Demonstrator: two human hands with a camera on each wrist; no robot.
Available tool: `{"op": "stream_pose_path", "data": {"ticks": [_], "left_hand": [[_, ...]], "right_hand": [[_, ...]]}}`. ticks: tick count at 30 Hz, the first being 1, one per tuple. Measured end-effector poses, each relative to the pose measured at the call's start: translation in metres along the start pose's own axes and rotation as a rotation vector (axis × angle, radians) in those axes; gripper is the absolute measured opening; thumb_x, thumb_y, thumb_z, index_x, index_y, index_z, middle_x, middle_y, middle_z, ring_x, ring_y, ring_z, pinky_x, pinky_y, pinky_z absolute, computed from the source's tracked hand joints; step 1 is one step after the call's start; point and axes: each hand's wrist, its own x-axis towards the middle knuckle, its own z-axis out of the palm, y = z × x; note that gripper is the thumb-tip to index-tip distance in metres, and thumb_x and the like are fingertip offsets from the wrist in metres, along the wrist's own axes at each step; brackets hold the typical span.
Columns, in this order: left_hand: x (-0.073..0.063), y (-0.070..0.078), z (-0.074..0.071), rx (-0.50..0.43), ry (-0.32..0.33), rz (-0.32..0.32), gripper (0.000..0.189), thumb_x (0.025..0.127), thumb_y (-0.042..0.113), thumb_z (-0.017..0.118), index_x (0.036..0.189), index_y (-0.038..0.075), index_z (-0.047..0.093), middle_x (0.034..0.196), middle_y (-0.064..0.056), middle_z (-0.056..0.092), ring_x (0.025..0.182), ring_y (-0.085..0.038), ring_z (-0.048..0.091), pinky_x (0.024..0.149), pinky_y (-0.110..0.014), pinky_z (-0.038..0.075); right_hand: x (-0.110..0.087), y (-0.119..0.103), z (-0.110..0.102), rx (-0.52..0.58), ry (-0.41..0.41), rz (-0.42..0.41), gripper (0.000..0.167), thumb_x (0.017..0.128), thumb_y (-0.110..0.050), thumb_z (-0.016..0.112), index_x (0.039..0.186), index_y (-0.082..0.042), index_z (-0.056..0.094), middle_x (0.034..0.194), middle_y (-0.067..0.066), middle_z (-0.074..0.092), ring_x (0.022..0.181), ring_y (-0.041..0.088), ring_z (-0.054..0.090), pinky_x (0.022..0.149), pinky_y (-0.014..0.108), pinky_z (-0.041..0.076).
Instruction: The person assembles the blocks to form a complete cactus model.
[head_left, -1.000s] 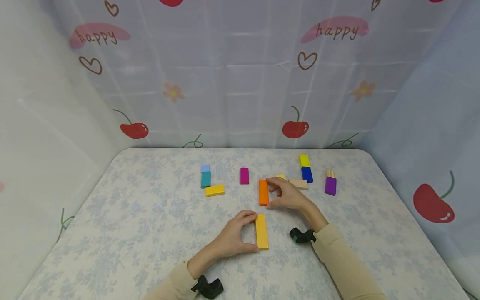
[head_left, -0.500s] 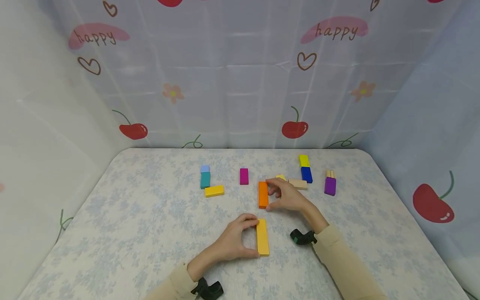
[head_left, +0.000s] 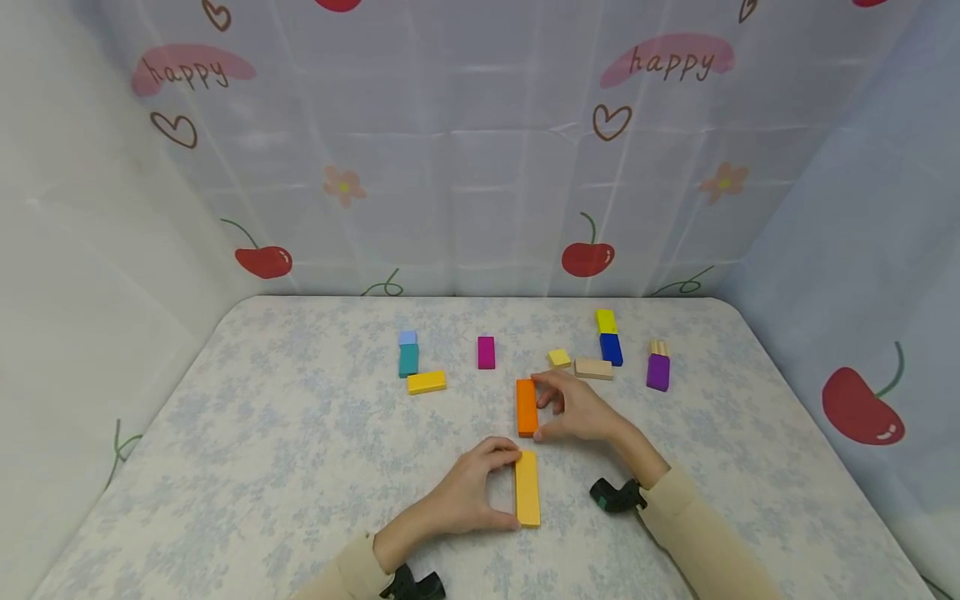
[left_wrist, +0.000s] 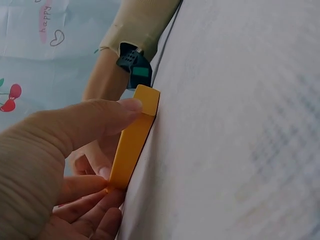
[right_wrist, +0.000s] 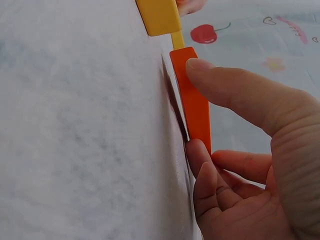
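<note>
My left hand (head_left: 467,493) pinches a long amber-yellow block (head_left: 527,490) by its two short ends, thumb at the near end and fingers at the far one. Just beyond it, my right hand (head_left: 581,411) holds an orange block (head_left: 527,408) the same way, from the right side. The two blocks lie nearly in line, a small gap between them in the head view. Close over the cloth, the amber block (left_wrist: 134,142) shows the left thumb on its end in the left wrist view. In the right wrist view the right thumb presses the end of the orange block (right_wrist: 192,97).
Farther back on the patterned tablecloth (head_left: 285,467) lie a yellow block (head_left: 427,382), a teal block (head_left: 408,360), a magenta block (head_left: 486,352), a pale yellow block (head_left: 558,358), a beige block (head_left: 593,368), a blue block (head_left: 611,349) and a purple block (head_left: 657,372).
Both hands have drawn their blocks toward the person, the orange one following the amber one. The pale yellow block, partly covered by the right hand before, now shows whole.
</note>
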Motion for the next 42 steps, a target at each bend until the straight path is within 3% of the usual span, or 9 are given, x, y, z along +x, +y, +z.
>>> {"op": "stream_pose_path", "data": {"ticks": [13,22,33,42], "left_hand": [[-0.002,0.005,0.001,0.027,-0.005,0.022,0.078,0.070,0.032,0.089,0.136,0.005,0.057,0.136,0.002,0.051,0.121,-0.011,0.052,0.102,-0.027,0.047],[-0.003,0.007,0.000,0.030,-0.016,0.008,0.078,0.069,0.032,0.089,0.136,0.006,0.057,0.136,0.004,0.049,0.120,-0.008,0.051,0.101,-0.025,0.047],[-0.004,0.009,-0.001,0.017,-0.017,0.005,0.080,0.069,0.031,0.089,0.137,0.005,0.056,0.136,0.004,0.047,0.117,-0.007,0.051,0.102,-0.025,0.046],[-0.003,0.008,0.000,0.019,-0.009,0.003,0.081,0.069,0.034,0.089,0.137,0.005,0.056,0.133,0.003,0.047,0.115,-0.007,0.052,0.101,-0.025,0.046]], "right_hand": [[-0.015,-0.008,0.009,-0.060,-0.017,-0.016,0.087,0.069,-0.027,0.090,0.141,-0.005,0.048,0.107,0.000,0.060,0.087,0.015,0.054,0.073,0.022,0.048],[-0.020,-0.011,0.008,-0.082,-0.046,-0.060,0.084,0.072,-0.026,0.088,0.142,-0.001,0.048,0.117,0.007,0.057,0.081,0.015,0.050,0.067,0.019,0.045],[-0.021,-0.006,0.008,-0.004,-0.072,-0.078,0.073,0.079,-0.025,0.082,0.141,-0.001,0.050,0.131,0.012,0.053,0.097,0.017,0.056,0.080,0.021,0.052],[-0.021,-0.004,0.010,0.011,-0.058,-0.061,0.067,0.083,-0.024,0.079,0.140,-0.003,0.052,0.128,0.011,0.055,0.094,0.015,0.056,0.079,0.021,0.051]]}}
